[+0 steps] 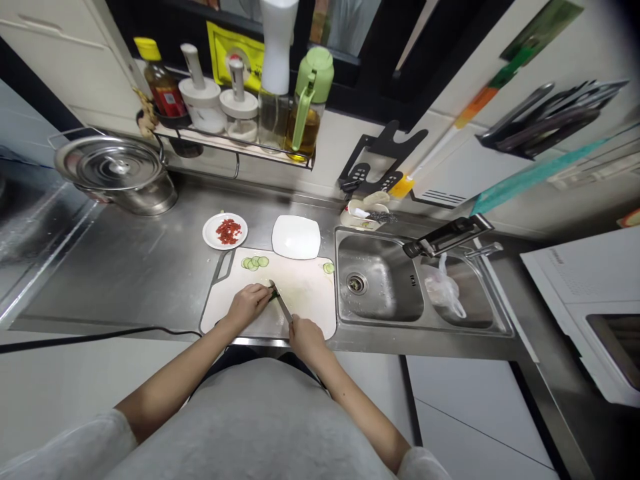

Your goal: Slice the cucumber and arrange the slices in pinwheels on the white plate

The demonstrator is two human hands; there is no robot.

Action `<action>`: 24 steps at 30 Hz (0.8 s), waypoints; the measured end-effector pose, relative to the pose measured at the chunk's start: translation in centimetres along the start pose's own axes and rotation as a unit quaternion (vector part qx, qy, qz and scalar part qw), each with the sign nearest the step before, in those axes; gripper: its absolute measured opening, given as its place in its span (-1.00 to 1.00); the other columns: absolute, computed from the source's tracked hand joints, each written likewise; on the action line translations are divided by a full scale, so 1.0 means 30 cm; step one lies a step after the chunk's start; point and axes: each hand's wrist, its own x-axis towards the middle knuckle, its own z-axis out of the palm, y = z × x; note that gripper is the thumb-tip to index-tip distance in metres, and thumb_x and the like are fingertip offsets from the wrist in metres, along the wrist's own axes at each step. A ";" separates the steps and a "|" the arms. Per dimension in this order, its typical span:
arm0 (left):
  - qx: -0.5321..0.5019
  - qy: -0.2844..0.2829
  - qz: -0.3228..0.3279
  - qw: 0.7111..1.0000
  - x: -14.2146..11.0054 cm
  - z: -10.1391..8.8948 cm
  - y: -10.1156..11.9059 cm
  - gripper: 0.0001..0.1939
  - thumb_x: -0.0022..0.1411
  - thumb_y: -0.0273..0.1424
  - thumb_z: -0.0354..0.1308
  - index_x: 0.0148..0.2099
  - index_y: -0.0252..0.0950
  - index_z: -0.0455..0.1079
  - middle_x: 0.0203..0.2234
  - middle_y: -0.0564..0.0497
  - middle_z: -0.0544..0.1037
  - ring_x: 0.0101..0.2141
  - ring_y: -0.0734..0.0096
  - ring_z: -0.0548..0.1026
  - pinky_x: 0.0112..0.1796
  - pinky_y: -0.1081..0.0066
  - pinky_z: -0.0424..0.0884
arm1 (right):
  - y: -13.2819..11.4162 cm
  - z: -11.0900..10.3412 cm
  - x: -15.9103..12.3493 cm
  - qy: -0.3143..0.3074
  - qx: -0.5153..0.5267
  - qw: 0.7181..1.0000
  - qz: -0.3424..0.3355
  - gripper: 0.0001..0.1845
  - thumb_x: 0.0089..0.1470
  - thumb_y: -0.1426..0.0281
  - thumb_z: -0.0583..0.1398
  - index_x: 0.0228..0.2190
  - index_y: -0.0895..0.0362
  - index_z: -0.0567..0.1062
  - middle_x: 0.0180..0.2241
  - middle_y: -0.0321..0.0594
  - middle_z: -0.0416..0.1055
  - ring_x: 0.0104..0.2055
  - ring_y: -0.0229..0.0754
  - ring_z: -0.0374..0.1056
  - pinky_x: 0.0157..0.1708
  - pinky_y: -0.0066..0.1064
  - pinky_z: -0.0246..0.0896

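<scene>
A pale cutting board (305,293) lies on the steel counter in front of me. My left hand (247,303) is curled over a small green piece of cucumber (273,295) and pins it to the board. My right hand (305,335) is closed round the handle of a knife (283,303), whose blade reaches up to the cucumber piece beside my left fingers. Several cucumber slices (255,263) lie at the board's far left, and one slice (329,268) sits near its far right corner.
Behind the board stand a round plate of chopped red chilli (225,231) and an empty white square plate (296,237). A double sink (380,287) with a plastic bag in it lies to the right. A lidded steel pot (117,170) and a rack of bottles (235,100) stand at the back left.
</scene>
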 end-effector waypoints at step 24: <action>-0.022 -0.007 -0.008 1.000 0.005 -0.006 -0.009 -0.71 0.36 -0.26 -0.03 -0.20 -0.18 0.51 -0.31 -0.03 0.57 -0.26 0.39 0.49 -0.20 0.39 0.41 | 0.002 0.017 0.023 -0.012 -0.009 1.000 0.001 -0.67 0.21 0.46 -0.04 -0.08 0.20 0.43 -0.23 0.04 0.53 -0.13 -0.01 0.46 -0.26 -0.34 0.21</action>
